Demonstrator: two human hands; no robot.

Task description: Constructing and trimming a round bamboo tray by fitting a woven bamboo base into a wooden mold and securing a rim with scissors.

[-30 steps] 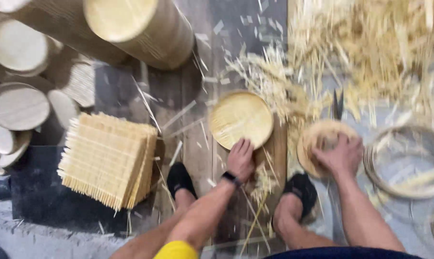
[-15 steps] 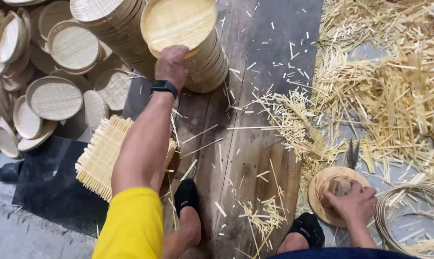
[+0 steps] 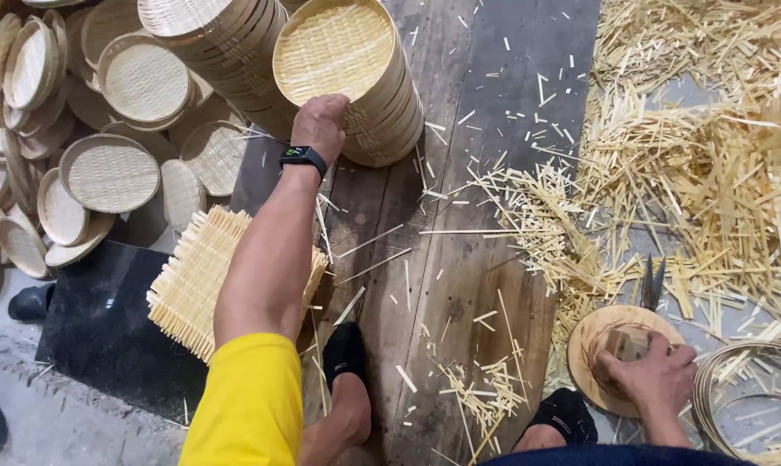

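My left hand [image 3: 320, 126], with a black watch on the wrist, reaches forward and grips the near rim of a round woven bamboo tray [image 3: 332, 50] on top of a leaning stack of such trays [image 3: 382, 121]. My right hand [image 3: 649, 377] rests low at the right, closed on a small wooden block [image 3: 628, 343] that sits on a round wooden disc [image 3: 591, 341]. A stack of square woven bamboo mats [image 3: 190, 285] lies under my left forearm.
Many round woven trays [image 3: 106, 171] are piled at the left. Bamboo strip offcuts [image 3: 710, 173] litter the right side and the wooden plank floor [image 3: 459, 285]. Scissors [image 3: 652, 280] lie by the disc, and bamboo hoops [image 3: 736, 393] at the far right. My feet wear black sandals [image 3: 346, 349].
My left hand carried a woven tray from the plank up to the stack and now holds its rim there. My right hand stays on the disc.
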